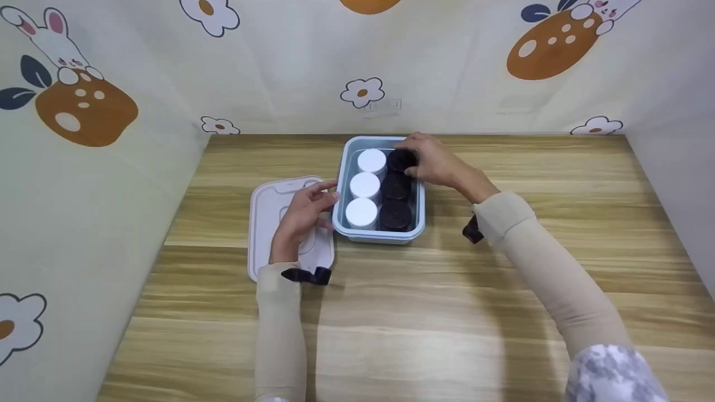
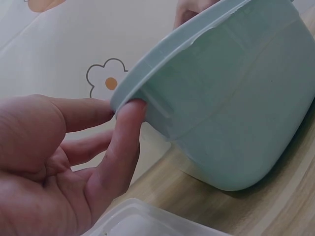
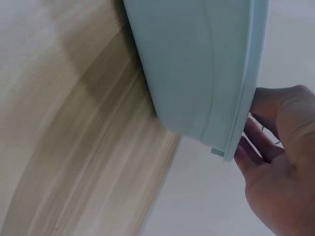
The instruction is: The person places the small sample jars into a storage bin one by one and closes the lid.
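Observation:
A light blue plastic box [image 1: 385,237] stands near the back of the table. Inside it, a row of white round-topped jars [image 1: 365,185] runs along the left, beside a row of black round-topped jars [image 1: 395,216]. My right hand [image 1: 438,162] reaches over the far right rim and pinches the farthest black jar [image 1: 399,160] between thumb and fingers. In the right wrist view the box wall [image 3: 197,73] hides those fingertips. My left hand [image 1: 304,212] is at the box's left side, and its fingertips [image 2: 132,110] touch the outside of the rim.
A pale rectangular lid [image 1: 262,229] lies flat to the left of the box, partly under my left hand. The wooden table [image 1: 391,312] meets a printed wall covering [image 1: 301,95] just behind the box. Side walls stand left and right.

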`<control>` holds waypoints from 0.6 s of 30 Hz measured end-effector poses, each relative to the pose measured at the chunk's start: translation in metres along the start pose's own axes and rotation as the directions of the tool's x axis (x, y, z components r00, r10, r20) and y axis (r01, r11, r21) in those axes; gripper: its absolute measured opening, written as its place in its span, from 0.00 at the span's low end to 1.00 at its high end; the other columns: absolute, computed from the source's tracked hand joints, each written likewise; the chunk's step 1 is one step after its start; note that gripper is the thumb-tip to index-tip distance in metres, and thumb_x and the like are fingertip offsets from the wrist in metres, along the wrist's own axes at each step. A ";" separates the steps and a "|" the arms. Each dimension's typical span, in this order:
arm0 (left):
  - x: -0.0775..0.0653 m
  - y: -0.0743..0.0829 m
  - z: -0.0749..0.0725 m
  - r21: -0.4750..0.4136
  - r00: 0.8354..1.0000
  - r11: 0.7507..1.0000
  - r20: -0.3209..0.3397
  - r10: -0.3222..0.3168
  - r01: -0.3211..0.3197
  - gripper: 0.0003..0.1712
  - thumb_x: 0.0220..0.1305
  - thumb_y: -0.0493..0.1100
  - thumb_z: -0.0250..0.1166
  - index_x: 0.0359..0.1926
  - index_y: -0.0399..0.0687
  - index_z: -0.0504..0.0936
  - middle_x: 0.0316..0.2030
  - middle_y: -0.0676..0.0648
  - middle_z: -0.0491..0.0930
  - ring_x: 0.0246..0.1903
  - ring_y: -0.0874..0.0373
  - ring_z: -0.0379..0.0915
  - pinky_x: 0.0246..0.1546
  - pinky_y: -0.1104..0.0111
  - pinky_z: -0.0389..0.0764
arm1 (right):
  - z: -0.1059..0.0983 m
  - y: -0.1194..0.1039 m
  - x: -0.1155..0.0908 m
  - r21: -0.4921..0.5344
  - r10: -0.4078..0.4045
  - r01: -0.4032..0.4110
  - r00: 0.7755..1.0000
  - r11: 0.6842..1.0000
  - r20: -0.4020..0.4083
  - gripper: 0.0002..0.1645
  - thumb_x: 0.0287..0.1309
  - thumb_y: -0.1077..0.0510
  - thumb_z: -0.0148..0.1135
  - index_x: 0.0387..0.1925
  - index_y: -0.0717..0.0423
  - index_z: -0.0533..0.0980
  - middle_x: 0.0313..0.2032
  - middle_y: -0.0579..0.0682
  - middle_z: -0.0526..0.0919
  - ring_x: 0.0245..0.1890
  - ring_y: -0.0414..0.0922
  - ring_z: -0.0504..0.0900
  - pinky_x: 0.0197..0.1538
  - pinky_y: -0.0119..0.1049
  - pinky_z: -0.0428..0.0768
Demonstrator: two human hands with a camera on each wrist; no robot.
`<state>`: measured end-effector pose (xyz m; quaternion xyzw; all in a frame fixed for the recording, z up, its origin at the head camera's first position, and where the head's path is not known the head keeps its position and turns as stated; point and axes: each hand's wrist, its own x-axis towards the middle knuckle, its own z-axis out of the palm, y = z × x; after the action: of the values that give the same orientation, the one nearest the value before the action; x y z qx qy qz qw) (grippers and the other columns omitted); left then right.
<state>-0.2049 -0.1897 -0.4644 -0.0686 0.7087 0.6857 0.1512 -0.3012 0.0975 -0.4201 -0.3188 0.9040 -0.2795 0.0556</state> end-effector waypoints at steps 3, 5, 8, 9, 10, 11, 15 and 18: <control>-0.002 0.000 -0.001 0.006 1.000 1.000 -0.007 -0.010 0.010 0.25 0.72 0.42 0.61 0.68 0.47 0.73 0.46 0.44 0.82 0.39 0.58 0.84 0.19 0.71 0.84 | 0.005 -0.001 -0.003 0.007 -0.022 0.022 0.999 1.000 -0.050 0.25 0.59 0.68 0.63 0.60 0.64 0.77 0.56 0.65 0.78 0.59 0.60 0.74 0.67 0.55 0.72; -0.003 0.001 -0.001 0.016 1.000 1.000 -0.010 -0.016 0.016 0.25 0.72 0.43 0.62 0.68 0.48 0.73 0.47 0.44 0.82 0.39 0.57 0.84 0.19 0.71 0.84 | 0.009 -0.002 -0.005 0.014 -0.027 0.029 0.996 0.999 -0.086 0.22 0.61 0.68 0.60 0.57 0.64 0.79 0.54 0.64 0.79 0.58 0.60 0.75 0.65 0.55 0.73; -0.005 0.003 -0.001 0.051 1.000 0.998 -0.021 -0.022 0.023 0.25 0.72 0.44 0.62 0.68 0.49 0.73 0.48 0.44 0.82 0.39 0.58 0.84 0.21 0.71 0.85 | 0.014 -0.006 -0.009 0.063 -0.020 0.029 0.990 0.998 -0.140 0.19 0.62 0.67 0.59 0.54 0.65 0.80 0.53 0.63 0.80 0.58 0.58 0.75 0.65 0.53 0.73; -0.006 0.004 -0.002 0.061 0.999 0.998 -0.029 -0.021 0.023 0.25 0.72 0.44 0.61 0.68 0.49 0.73 0.48 0.43 0.82 0.38 0.58 0.84 0.21 0.71 0.85 | 0.015 -0.008 -0.010 0.087 -0.013 0.027 0.987 0.996 -0.157 0.18 0.63 0.68 0.59 0.54 0.65 0.80 0.54 0.63 0.80 0.58 0.58 0.75 0.66 0.52 0.73; -0.007 0.004 -0.002 0.069 0.999 0.997 -0.037 -0.020 0.022 0.25 0.72 0.44 0.61 0.68 0.48 0.73 0.49 0.43 0.82 0.38 0.58 0.83 0.22 0.71 0.85 | 0.017 -0.010 -0.012 0.114 -0.005 0.025 0.985 0.993 -0.174 0.18 0.63 0.68 0.58 0.53 0.65 0.80 0.54 0.62 0.80 0.59 0.57 0.75 0.67 0.51 0.73; -0.008 0.005 -0.003 0.074 0.999 0.997 -0.047 -0.016 0.020 0.25 0.72 0.44 0.61 0.68 0.47 0.73 0.49 0.42 0.82 0.38 0.58 0.83 0.23 0.71 0.86 | 0.018 -0.012 -0.013 0.143 0.004 0.024 0.981 0.989 -0.192 0.17 0.63 0.68 0.58 0.53 0.65 0.81 0.55 0.62 0.80 0.60 0.57 0.75 0.68 0.51 0.72; -0.013 0.007 -0.007 0.081 0.997 0.997 -0.080 -0.007 0.013 0.26 0.72 0.43 0.61 0.69 0.44 0.72 0.51 0.38 0.80 0.36 0.59 0.80 0.26 0.69 0.87 | 0.024 -0.025 -0.019 0.273 0.056 0.019 0.963 0.962 -0.264 0.17 0.64 0.69 0.57 0.53 0.65 0.80 0.56 0.60 0.80 0.61 0.54 0.76 0.67 0.47 0.74; -0.019 0.005 -0.012 0.108 0.994 0.993 -0.107 -0.025 0.036 0.26 0.74 0.44 0.58 0.69 0.44 0.71 0.54 0.37 0.79 0.39 0.57 0.80 0.29 0.69 0.88 | 0.030 -0.036 -0.023 0.393 0.098 0.028 0.950 0.919 -0.297 0.18 0.65 0.68 0.57 0.55 0.65 0.80 0.56 0.60 0.80 0.60 0.53 0.77 0.64 0.45 0.78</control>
<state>-0.1901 -0.2035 -0.4532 -0.1073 0.7513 0.6386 0.1275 -0.2543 0.0742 -0.4276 -0.2368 0.8327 -0.5002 -0.0195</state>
